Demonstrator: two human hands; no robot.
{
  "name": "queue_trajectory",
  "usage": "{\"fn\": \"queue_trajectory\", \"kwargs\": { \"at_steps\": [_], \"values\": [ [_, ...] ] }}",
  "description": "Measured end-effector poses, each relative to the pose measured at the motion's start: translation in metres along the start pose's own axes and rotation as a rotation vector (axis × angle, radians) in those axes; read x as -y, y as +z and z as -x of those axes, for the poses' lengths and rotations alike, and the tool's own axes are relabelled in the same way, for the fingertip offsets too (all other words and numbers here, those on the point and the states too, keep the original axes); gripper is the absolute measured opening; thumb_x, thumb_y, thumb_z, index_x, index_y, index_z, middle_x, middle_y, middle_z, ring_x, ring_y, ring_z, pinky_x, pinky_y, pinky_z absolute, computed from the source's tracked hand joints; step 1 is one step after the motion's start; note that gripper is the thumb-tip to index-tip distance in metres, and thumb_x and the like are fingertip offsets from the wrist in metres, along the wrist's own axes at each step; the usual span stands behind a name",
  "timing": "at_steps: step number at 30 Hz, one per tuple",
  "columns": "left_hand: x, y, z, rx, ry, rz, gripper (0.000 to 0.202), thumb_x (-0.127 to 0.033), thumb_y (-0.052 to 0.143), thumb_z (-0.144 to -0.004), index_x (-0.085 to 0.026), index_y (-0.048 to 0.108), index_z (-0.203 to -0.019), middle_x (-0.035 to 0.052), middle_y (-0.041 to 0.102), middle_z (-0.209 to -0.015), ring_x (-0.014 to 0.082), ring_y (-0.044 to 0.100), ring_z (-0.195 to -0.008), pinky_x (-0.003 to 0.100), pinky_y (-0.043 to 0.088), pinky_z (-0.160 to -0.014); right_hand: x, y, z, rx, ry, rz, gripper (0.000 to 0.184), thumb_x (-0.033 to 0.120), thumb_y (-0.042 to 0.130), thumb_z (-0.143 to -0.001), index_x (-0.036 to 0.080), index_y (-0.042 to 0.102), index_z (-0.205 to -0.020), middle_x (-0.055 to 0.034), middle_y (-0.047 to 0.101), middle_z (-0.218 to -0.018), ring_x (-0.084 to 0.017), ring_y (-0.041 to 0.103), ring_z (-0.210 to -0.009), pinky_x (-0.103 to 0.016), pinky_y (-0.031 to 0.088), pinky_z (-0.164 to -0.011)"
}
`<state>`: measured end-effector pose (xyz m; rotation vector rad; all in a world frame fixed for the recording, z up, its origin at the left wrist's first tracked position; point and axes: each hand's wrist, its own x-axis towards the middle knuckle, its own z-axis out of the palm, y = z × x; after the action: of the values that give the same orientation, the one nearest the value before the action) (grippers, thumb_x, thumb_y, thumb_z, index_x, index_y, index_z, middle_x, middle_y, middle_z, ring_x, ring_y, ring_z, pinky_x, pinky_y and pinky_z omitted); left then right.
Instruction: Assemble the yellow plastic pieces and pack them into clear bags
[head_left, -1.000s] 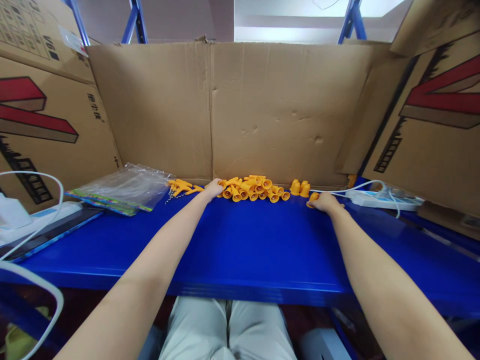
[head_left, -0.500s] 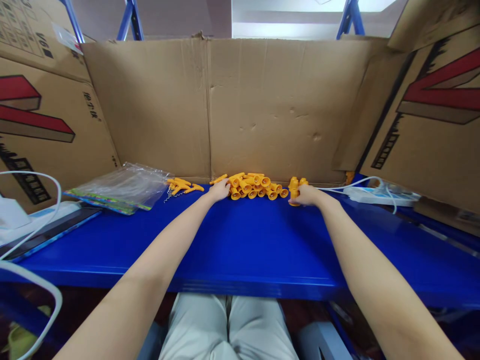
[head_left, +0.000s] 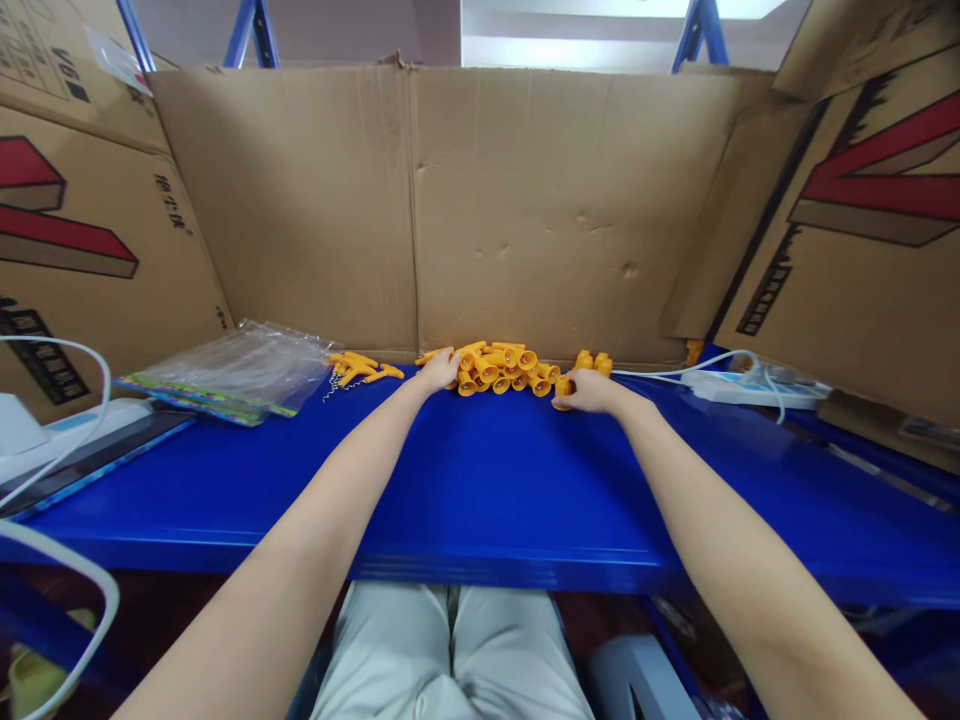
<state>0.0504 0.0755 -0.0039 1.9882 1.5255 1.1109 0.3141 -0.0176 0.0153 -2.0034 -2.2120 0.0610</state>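
A pile of orange bell-shaped plastic pieces (head_left: 501,368) lies against the cardboard at the back of the blue table, most with their hollow ends toward me. My left hand (head_left: 439,371) is at the pile's left end, fingers curled together against it; what they grip, if anything, is hidden. At the right end, my right hand (head_left: 592,390) is closed around an upright bell-shaped piece (head_left: 562,393), close beside the pile. Just behind that hand stand several more upright orange pieces (head_left: 602,364). To the left lie several orange T-shaped handles (head_left: 356,367) with thin metal spirals, like corkscrews.
Clear plastic bags (head_left: 232,370) lie on the left of the blue table (head_left: 487,490), beside a dark flat device (head_left: 97,460). White power strips with cables stand at both sides, the right one (head_left: 750,388) near the back. Cardboard walls (head_left: 525,210) enclose the back and sides.
My right hand has moved left with the bell-shaped piece, from beside the standing pieces to the pile's right end. My left hand has stayed at the pile's left end.
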Motion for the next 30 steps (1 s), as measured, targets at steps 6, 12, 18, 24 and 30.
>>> {"fn": "queue_trajectory", "kwargs": {
  "at_steps": [6, 12, 18, 24, 30],
  "values": [
    [0.002, -0.021, 0.003, -0.067, -0.076, -0.216, 0.029, -0.025, 0.038, -0.090, -0.021, 0.055, -0.113, 0.0111, 0.058, -0.126, 0.0242, 0.050, -0.120, 0.038, 0.036, -0.099, 0.000, 0.001, 0.000, -0.018, -0.030, -0.017, 0.015, 0.029, 0.062, -0.075, 0.015, 0.061, -0.081, -0.0110, 0.066, -0.084, -0.025, 0.061, -0.079, -0.030, 0.042, -0.069],
    [0.043, -0.063, 0.018, -0.199, -0.228, -0.534, 0.038, -0.023, 0.061, -0.074, -0.016, 0.058, -0.111, 0.0218, 0.055, -0.124, 0.0392, 0.046, -0.120, 0.054, 0.032, -0.097, 0.001, 0.001, -0.001, -0.041, -0.015, -0.014, 0.016, 0.029, 0.062, -0.075, 0.015, 0.061, -0.083, -0.0117, 0.066, -0.086, -0.025, 0.062, -0.081, -0.030, 0.043, -0.071],
    [0.074, -0.087, 0.028, -0.146, -0.145, -0.753, 0.029, -0.019, 0.054, -0.076, -0.018, 0.061, -0.104, 0.0200, 0.061, -0.115, 0.0377, 0.047, -0.119, 0.056, 0.027, -0.098, 0.000, 0.004, -0.004, -0.069, -0.023, -0.018, 0.017, 0.029, 0.064, -0.074, 0.015, 0.061, -0.083, -0.0110, 0.066, -0.087, -0.025, 0.062, -0.082, -0.030, 0.043, -0.071],
    [0.069, -0.086, 0.026, -0.062, -0.089, -0.843, 0.034, -0.014, 0.047, -0.076, -0.020, 0.059, -0.108, 0.0167, 0.063, -0.113, 0.0353, 0.049, -0.116, 0.053, 0.029, -0.095, 0.002, 0.003, -0.002, -0.062, -0.031, -0.009, 0.016, 0.029, 0.064, -0.074, 0.015, 0.062, -0.083, -0.0116, 0.067, -0.087, -0.025, 0.062, -0.082, -0.030, 0.042, -0.070],
    [0.054, -0.082, 0.033, -0.205, -0.060, -0.794, 0.040, -0.011, 0.044, -0.077, -0.019, 0.053, -0.115, 0.0168, 0.060, -0.115, 0.0328, 0.046, -0.116, 0.050, 0.028, -0.097, 0.006, 0.003, -0.002, -0.079, -0.033, 0.013, 0.020, 0.030, 0.063, -0.076, 0.014, 0.062, -0.089, -0.0127, 0.067, -0.091, -0.025, 0.062, -0.083, -0.030, 0.041, -0.071]
  ]
}}
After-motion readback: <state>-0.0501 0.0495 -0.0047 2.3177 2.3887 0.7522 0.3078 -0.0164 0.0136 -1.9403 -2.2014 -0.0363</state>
